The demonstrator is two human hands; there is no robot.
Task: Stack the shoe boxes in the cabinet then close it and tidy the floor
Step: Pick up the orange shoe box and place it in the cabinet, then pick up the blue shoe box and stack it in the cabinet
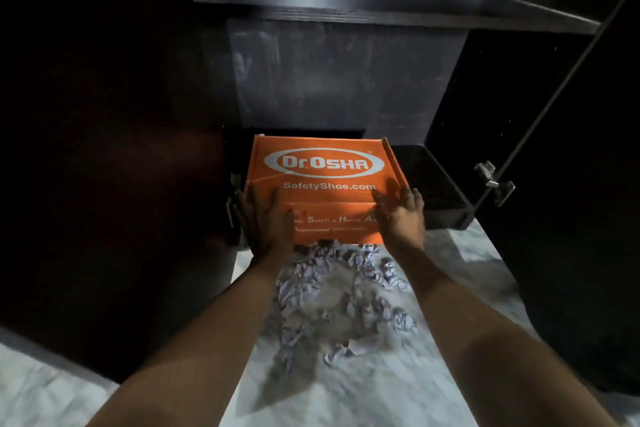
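An orange shoe box (322,180) with white "Dr.OSHA SafetyShoe.com" print sits at the bottom opening of a dark cabinet (346,80), its front end sticking out over the floor. My left hand (263,218) grips the box's near left corner. My right hand (401,215) grips the near right corner. A black box (429,180) stands right beside the orange one, inside the cabinet's bottom. Crumpled white paper (339,295) lies scattered on the floor just in front of the box.
The cabinet's left door (104,166) and right door (571,184) stand open on either side of me, with metal hinges (493,180) on the right one. A dark shelf (381,3) spans the cabinet above. The floor (381,392) is pale marble.
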